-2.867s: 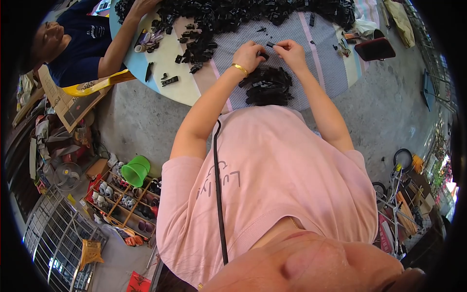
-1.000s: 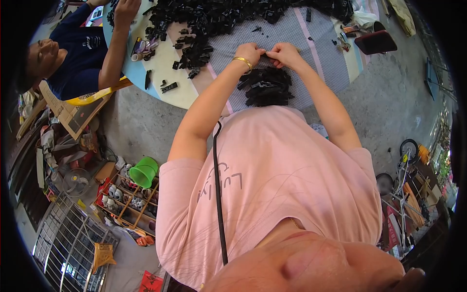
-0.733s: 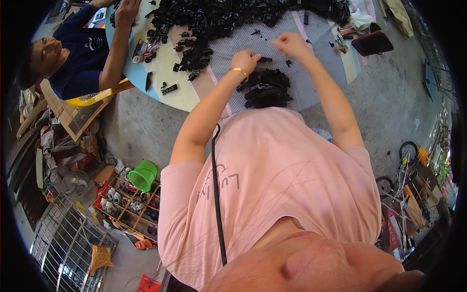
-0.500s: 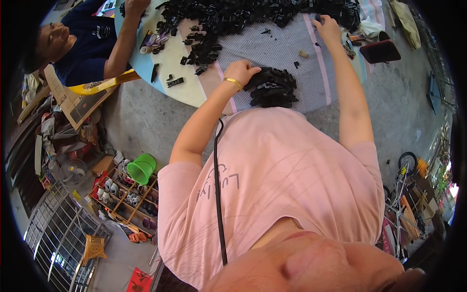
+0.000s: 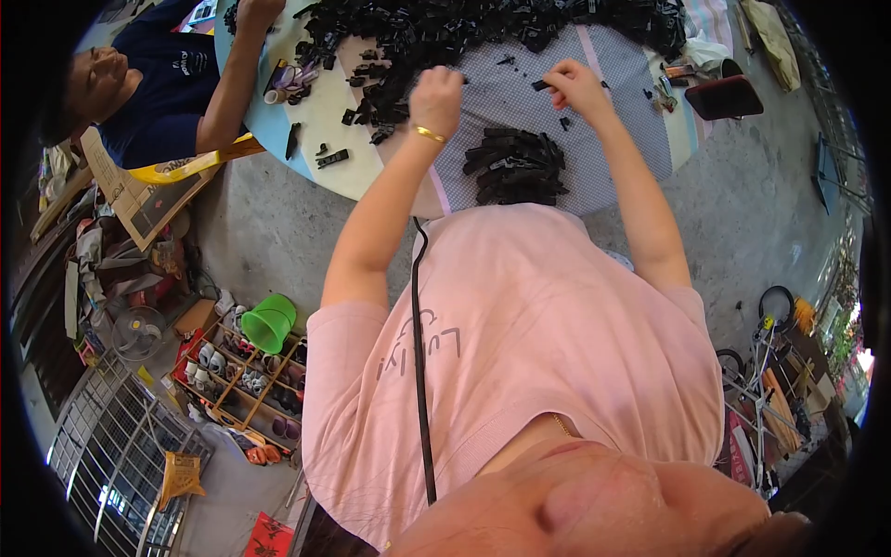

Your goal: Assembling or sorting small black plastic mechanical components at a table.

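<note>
My left hand (image 5: 436, 91), with a gold bracelet on the wrist, rests in a loose fist on the round table (image 5: 320, 130) at the edge of a big heap of black plastic parts (image 5: 483, 28). What it holds, if anything, is hidden. My right hand (image 5: 571, 84) pinches a small black part (image 5: 541, 85) over the checked cloth (image 5: 603, 130). A neat stack of black parts (image 5: 515, 167) lies on the cloth close to my chest, between both arms.
Another person in a dark blue shirt (image 5: 167, 74) sits at the table's left side, arm reaching onto it. A dark red box (image 5: 724, 96) stands at the right edge. On the floor lie a green bucket (image 5: 269, 323), a shoe rack (image 5: 241, 381) and a fan (image 5: 139, 332).
My right hand went out to the far right of the heap, then came back toward the middle with a small black part. My left hand stayed near the heap's edge.
</note>
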Demonstrator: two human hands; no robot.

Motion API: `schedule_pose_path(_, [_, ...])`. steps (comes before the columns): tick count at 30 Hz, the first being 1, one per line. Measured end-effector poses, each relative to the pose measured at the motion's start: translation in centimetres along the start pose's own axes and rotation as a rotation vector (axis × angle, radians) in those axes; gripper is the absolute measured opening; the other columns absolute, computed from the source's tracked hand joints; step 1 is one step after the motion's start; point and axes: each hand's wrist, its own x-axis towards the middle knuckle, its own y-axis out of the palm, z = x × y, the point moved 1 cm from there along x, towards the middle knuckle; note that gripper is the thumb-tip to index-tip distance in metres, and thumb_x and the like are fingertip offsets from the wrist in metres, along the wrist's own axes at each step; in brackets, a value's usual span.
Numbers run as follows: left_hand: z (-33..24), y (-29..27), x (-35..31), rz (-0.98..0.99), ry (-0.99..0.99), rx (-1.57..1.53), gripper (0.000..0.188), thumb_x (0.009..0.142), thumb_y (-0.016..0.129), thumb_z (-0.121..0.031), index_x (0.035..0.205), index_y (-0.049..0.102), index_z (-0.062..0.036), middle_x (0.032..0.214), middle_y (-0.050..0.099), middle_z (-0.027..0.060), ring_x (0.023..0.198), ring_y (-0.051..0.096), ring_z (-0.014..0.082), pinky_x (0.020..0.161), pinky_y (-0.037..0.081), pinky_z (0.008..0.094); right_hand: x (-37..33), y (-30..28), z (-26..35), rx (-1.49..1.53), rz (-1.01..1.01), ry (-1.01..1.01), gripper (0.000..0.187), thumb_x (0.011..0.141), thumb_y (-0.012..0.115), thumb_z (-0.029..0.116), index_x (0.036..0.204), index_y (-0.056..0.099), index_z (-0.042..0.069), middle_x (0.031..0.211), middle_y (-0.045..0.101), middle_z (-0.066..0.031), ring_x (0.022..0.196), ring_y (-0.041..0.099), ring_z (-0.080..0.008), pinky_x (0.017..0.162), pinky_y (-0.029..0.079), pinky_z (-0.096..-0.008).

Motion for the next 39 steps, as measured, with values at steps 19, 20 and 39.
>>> schedule_pose_path(19, [-2.7, 1.5, -1.6, 0.370, -0.665, -0.855, 0.025, 0.079, 0.059, -0.025, 0.082, 0.063, 0.0000, 0.065, 0.061, 0.0074, 0.050, 0.054, 0.0111, 0.047, 0.042, 0.0256, -1.9, 5.8, -2.0, -0.030, 0.103, 0.013, 0.019, 0.081, 0.057, 0.019, 0.086, 0.058, 0.001, 0.068, 0.061, -0.0054, 0.052, 0.055, -0.0082, 0.045, 0.044, -0.0205])
schedule_pose_path(20, [-2.4, 1.9, -1.5, 0.497, -0.709, -0.904, 0.025, 0.079, 0.060, -0.025, 0.083, 0.063, -0.0005, 0.064, 0.061, 0.0051, 0.050, 0.054, 0.0094, 0.046, 0.042, 0.0238, -1.9, 6.1, -2.0, -0.124, 0.080, -0.004, 0.019, 0.080, 0.058, 0.020, 0.085, 0.059, 0.001, 0.068, 0.062, -0.0053, 0.051, 0.055, -0.0086, 0.045, 0.044, -0.0209])
schedule_pose_path(39, [-2.6, 1.3, 0.7, 0.729, -0.731, -0.947, 0.016, 0.077, 0.062, -0.015, 0.080, 0.060, 0.0011, 0.060, 0.059, 0.0042, 0.048, 0.053, 0.0087, 0.044, 0.043, 0.0212, -2.7, 6.3, -3.2, -0.053, -0.028, -0.075, 0.016, 0.074, 0.065, 0.012, 0.082, 0.060, -0.001, 0.068, 0.063, -0.0077, 0.057, 0.060, -0.0117, 0.052, 0.048, -0.0220])
